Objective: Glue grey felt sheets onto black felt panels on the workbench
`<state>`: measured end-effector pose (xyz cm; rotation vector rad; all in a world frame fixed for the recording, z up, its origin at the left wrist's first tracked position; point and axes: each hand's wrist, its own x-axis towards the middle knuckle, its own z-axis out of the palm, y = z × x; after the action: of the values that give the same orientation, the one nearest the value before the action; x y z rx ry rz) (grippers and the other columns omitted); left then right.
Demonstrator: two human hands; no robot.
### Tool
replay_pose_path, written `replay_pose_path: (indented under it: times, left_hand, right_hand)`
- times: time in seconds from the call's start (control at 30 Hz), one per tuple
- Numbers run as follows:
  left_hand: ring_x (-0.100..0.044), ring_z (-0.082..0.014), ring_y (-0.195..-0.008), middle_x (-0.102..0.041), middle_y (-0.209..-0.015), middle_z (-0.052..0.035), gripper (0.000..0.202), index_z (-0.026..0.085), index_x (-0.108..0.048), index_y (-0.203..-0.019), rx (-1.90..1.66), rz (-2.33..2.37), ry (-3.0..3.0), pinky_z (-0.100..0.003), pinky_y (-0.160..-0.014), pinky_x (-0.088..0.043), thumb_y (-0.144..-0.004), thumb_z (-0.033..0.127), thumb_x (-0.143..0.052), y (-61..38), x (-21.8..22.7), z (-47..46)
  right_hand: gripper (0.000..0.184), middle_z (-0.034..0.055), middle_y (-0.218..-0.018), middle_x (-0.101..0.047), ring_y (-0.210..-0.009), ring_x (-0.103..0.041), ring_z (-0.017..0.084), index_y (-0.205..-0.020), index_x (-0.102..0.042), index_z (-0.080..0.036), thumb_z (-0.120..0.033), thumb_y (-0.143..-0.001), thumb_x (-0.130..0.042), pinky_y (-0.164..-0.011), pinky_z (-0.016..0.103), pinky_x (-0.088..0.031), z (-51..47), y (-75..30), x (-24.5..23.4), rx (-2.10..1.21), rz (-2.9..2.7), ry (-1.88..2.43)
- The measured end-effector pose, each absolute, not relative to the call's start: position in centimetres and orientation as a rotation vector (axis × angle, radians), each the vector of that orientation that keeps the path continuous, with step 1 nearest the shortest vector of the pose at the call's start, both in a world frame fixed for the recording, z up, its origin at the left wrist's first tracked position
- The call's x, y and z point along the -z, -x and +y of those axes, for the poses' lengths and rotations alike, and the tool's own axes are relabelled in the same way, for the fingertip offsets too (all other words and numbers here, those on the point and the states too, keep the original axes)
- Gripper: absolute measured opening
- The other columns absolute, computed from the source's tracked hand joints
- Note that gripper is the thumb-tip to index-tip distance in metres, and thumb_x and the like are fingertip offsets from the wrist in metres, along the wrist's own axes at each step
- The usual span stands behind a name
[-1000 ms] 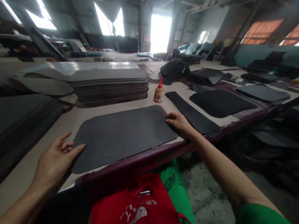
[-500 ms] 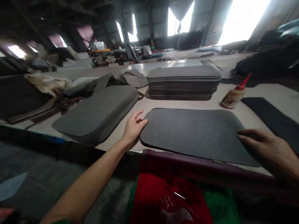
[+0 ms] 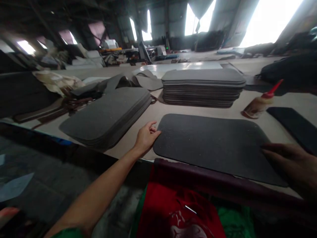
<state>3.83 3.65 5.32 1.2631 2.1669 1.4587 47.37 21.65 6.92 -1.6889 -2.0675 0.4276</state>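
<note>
A dark grey rounded-corner panel (image 3: pixel 210 145) lies flat on the table before me, with pale specks on its surface. At its left end, my left hand (image 3: pixel 147 137) has the thumb on the edge and the fingers curled, closed on that edge. My right hand (image 3: pixel 292 162) is at the opposite end, in shadow, with thumb and fingers pinched at the panel's right edge. Behind the panel rises a neat stack of similar grey panels (image 3: pixel 201 91). Left of my left hand, a second, slanted stack of panels (image 3: pixel 106 114) reaches toward the table's front edge.
A glue bottle with a red nozzle (image 3: pixel 259 104) leans tilted behind the panel's right end. Beside it lies a dark strip (image 3: pixel 293 124). Loose grey scraps (image 3: pixel 147 79) and a crumpled beige bundle (image 3: pixel 55 82) sit farther back. Maroon material (image 3: pixel 188 168) runs along the front edge.
The view has shifted slightly, so the stacks, bottle and panel appear farther right. Both hands stay at the panel's two ends. Faint marks seen earlier on the panel's left part no longer show clearly.
</note>
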Motion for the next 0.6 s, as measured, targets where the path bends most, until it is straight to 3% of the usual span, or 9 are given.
replay_pose_path:
  times: [0.13,0.3,0.4,0.5,0.6]
  left_hand:
    - [-0.060,-0.0148,-0.069,-0.065,-0.079,0.0007,0.055,0.016,-0.062,-0.127,-1.402,2.222,-1.299,-0.027,-0.068,-0.047,-0.075,0.028,-0.071,-3.8,-5.3,3.7]
    - [-0.060,-0.0148,-0.069,-0.066,-0.080,0.0009,0.054,0.016,-0.061,-0.128,-1.318,2.259,-1.349,-0.027,-0.068,-0.047,-0.075,0.026,-0.068,-4.1,-5.4,3.8]
    - [-0.060,-0.0153,-0.067,-0.065,-0.079,0.0007,0.054,0.017,-0.060,-0.128,-1.261,2.301,-1.380,-0.027,-0.066,-0.047,-0.075,0.025,-0.067,-4.3,-5.5,3.6]
    - [-0.061,-0.0168,-0.074,-0.064,-0.099,-0.0051,0.063,0.015,-0.053,-0.136,-1.251,2.411,-1.417,-0.031,-0.074,-0.050,-0.074,0.024,-0.066,-4.2,-5.8,3.1]
    - [-0.062,-0.0222,-0.092,-0.055,-0.123,-0.0144,0.067,0.011,-0.046,-0.140,-1.253,2.511,-1.491,-0.037,-0.085,-0.052,-0.077,0.027,-0.064,-3.7,-6.8,2.9]
  right_hand:
    - [0.051,0.0069,-0.112,-0.072,-0.093,-0.068,0.035,-0.092,-0.073,-0.033,-0.065,-0.056,-0.057,-0.072,0.046,-0.052,21.6,-46.9,-7.3,-0.638,-1.972,1.809]
    - [0.043,0.0098,-0.109,-0.071,-0.084,-0.067,0.032,-0.093,-0.072,-0.035,-0.062,-0.062,-0.061,-0.064,0.045,-0.050,21.9,-47.2,-7.0,-0.666,-1.960,1.799]
    - [0.039,0.0120,-0.113,-0.066,-0.086,-0.067,0.032,-0.092,-0.073,-0.035,-0.061,-0.066,-0.061,-0.067,0.047,-0.052,22.0,-47.7,-6.4,-0.573,-2.037,1.667]
    - [0.043,0.0170,-0.119,-0.060,-0.100,-0.065,0.038,-0.091,-0.072,-0.030,-0.064,-0.070,-0.057,-0.079,0.053,-0.054,22.1,-48.6,-5.8,-0.342,-2.069,1.558]
    - [0.047,0.0219,-0.120,-0.059,-0.120,-0.053,0.044,-0.093,-0.070,-0.025,-0.064,-0.081,-0.046,-0.095,0.061,-0.048,22.3,-49.1,-6.1,-0.021,-2.143,1.375]
